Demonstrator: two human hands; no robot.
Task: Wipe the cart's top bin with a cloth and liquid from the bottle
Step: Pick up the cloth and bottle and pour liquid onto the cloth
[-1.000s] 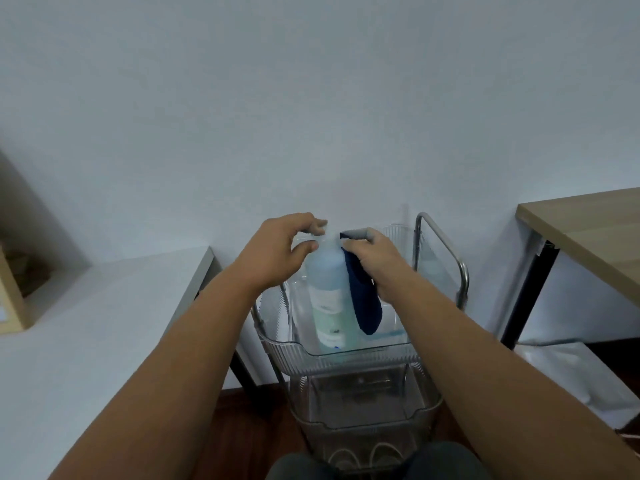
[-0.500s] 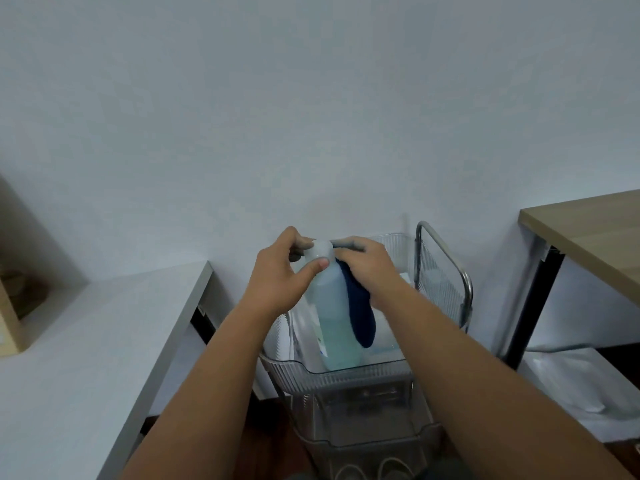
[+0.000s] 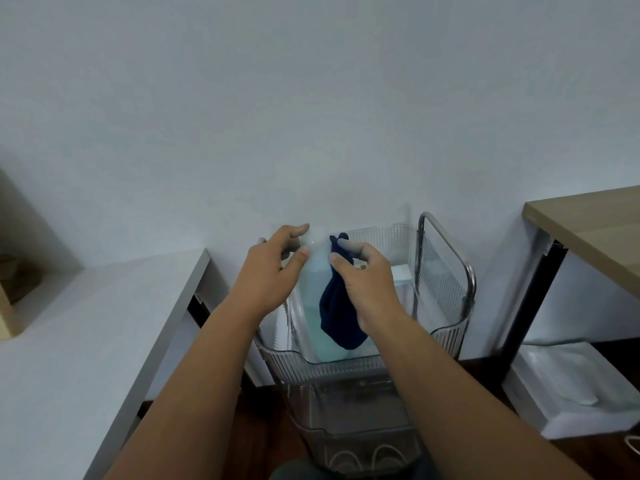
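A translucent pale-blue bottle [image 3: 313, 303] stands upright in the cart's clear ribbed top bin [image 3: 346, 364]. My left hand [image 3: 270, 275] is at the bottle's neck, with thumb and fingertips on the white cap. My right hand [image 3: 369, 285] pinches a dark blue cloth [image 3: 337, 320] and holds it against the bottle's right side. The cloth hangs down into the bin. The bottle's label and the bin's floor are mostly hidden by my hands and the cloth.
The cart's metal handle [image 3: 446, 244] rises at the bin's right side, and a small white and blue item [image 3: 401, 275] lies in the bin. A lower clear bin [image 3: 346, 414] sits beneath. A white table [image 3: 69, 341] is left, a wooden desk [image 3: 588, 230] right.
My left fingers have shifted on the cap, the index finger now stretched out. The right hand has kept the cloth against the bottle. The view has shifted slightly.
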